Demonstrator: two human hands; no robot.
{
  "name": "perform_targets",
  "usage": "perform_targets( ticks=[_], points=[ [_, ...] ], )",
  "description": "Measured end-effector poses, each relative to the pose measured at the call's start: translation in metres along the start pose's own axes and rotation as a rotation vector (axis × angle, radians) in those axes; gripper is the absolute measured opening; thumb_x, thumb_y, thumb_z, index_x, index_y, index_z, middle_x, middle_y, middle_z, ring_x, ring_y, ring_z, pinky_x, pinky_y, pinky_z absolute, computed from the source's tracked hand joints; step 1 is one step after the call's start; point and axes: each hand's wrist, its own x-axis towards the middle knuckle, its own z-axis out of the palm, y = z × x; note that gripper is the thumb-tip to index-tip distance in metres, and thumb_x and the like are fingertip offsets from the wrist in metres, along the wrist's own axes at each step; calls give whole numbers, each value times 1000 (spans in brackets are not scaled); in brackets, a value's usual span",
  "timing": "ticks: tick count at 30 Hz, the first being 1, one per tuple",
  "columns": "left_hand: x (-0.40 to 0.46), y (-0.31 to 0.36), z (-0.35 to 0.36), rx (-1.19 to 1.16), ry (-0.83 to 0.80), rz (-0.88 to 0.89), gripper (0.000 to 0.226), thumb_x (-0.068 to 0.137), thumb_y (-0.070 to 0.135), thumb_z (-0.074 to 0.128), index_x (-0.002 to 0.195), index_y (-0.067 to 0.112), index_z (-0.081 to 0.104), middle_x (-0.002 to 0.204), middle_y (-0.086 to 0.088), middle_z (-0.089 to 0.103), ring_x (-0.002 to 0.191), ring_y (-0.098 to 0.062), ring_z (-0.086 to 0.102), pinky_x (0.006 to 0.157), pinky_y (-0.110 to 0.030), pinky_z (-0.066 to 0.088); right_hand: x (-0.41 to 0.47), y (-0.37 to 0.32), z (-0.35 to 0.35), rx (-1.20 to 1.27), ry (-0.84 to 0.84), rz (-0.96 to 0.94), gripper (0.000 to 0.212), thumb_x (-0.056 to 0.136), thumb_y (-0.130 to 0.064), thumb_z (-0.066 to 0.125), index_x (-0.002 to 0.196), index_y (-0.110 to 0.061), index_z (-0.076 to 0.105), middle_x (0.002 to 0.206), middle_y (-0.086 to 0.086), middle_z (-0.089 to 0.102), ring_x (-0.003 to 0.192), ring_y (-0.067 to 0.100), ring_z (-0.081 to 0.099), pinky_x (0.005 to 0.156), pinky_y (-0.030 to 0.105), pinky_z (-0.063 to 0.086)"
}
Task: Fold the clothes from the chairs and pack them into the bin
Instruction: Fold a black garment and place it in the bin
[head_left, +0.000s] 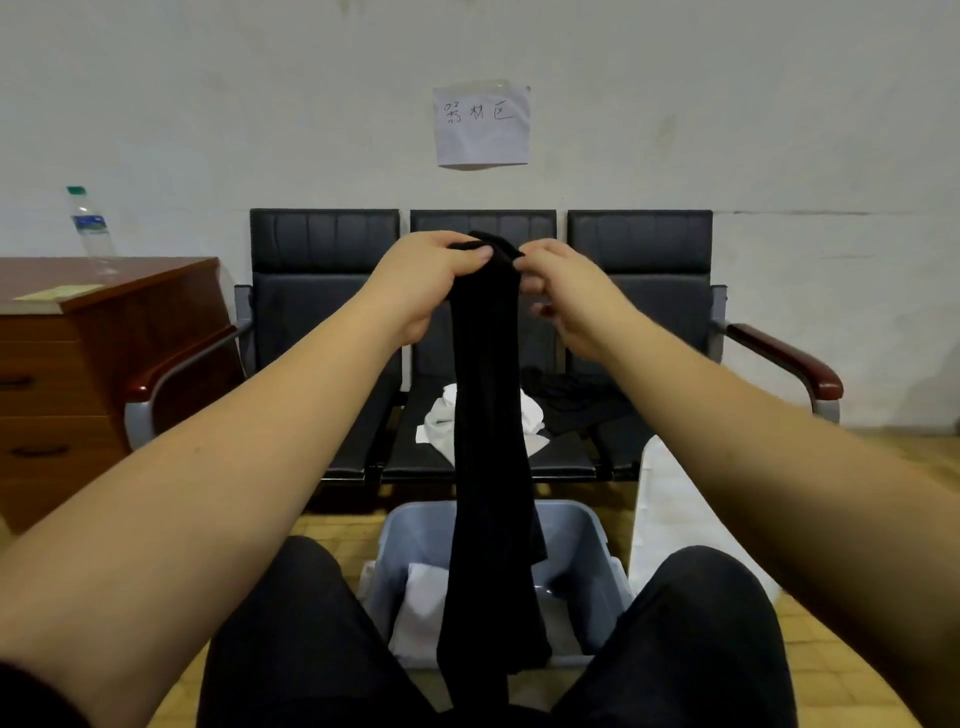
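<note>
Against a pale wall with three black padded chairs (483, 332), left hand (421, 283) and right hand (566, 296) pinch a long black garment (488, 467) at centre frame above the grey plastic bin (597, 530), folding apparently underway; halving it likely comes next.

Black garment (488, 415), plain, perhaps faintly ribbed, though too dark to tell. Pale blue-grey bin (597, 525) with white folded cloth (421, 608) inside. Black chairs (322, 291), dark red armrests (784, 358), grey frames. White clothes (439, 421) and black clothes (582, 400) on the seats. Reddish-brown cabinet (104, 332). White paper (483, 124) with dark handwriting.
</note>
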Motion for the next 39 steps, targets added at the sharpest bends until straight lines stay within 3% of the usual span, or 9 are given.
perform_targets(
  ticks=[3, 7, 11, 16, 19, 25, 32, 34, 39],
  points=[
    [2, -3, -3, -67, 50, -11, 10, 93, 15, 67, 94, 21, 74, 90, 4, 77, 99, -17, 71, 99, -36, 51, -17, 48, 4, -72, -62, 20, 25, 77, -23, 57, 102, -26, 55, 91, -5, 59, 76, 7, 54, 61, 21, 39],
    [-2, -6, -3, -34, 39, -26, 12, 95, 19, 65, 103, 20, 74, 99, 3, 77, 103, -15, 70, 98, -34, 50, -37, 114, 10, -329, -230, 146, 26, 92, -15, 60, 117, -17, 62, 108, -1, 68, 96, 11, 62, 81, 16, 47],
    [-3, -6, -6, -46, 89, -12, 11, 95, 19, 65, 102, 20, 74, 100, 3, 77, 102, -14, 70, 98, -32, 51, -48, 154, 11, -639, -252, 241, 18, 92, -16, 55, 106, -12, 65, 83, -2, 65, 78, 13, 60, 58, 15, 43],
    [-3, -11, -20, -32, 210, 11, 9, 95, 21, 67, 98, 26, 73, 98, 6, 76, 100, -12, 71, 89, -28, 54, -55, 185, -13, -705, -188, 366, 18, 95, -22, 57, 111, -17, 63, 100, 5, 69, 91, 21, 64, 79, 31, 50],
    [-6, -15, -28, -35, 255, 20, 9, 96, 19, 65, 98, 24, 72, 98, 5, 76, 97, -10, 71, 81, -22, 54, -58, 193, -32, -664, -172, 406, 13, 97, -29, 60, 97, -17, 66, 87, 2, 68, 82, 19, 64, 65, 24, 44],
    [-6, -27, -47, 135, 337, 35, 11, 97, 24, 63, 103, 25, 72, 102, 6, 73, 101, -12, 69, 94, -31, 55, -63, 190, -55, -397, -56, 361, 15, 98, -23, 59, 92, -15, 71, 80, 0, 69, 74, 13, 63, 61, 13, 45],
    [-10, -32, -54, 534, 392, 120, 26, 100, 29, 55, 115, 17, 73, 100, 9, 67, 100, -13, 63, 87, -28, 49, -65, 180, -60, 206, -52, 398, 20, 100, -17, 56, 110, -7, 70, 102, 9, 75, 94, 20, 71, 80, 26, 58],
    [-10, -35, -52, 430, 384, 60, 21, 99, 28, 58, 110, 20, 73, 99, 7, 70, 98, -14, 66, 87, -30, 53, -65, 174, -56, 340, -103, 411, 26, 99, -15, 55, 120, -4, 65, 116, 15, 71, 109, 28, 68, 96, 38, 54],
    [-3, -47, -42, -6, 328, -195, 8, 96, 18, 65, 92, 16, 72, 100, -7, 74, 94, -21, 72, 82, -34, 60, -67, 155, -39, 563, -227, 416, 41, 84, -14, 61, 124, -6, 65, 111, 11, 69, 102, 20, 68, 89, 32, 55]
  ],
)
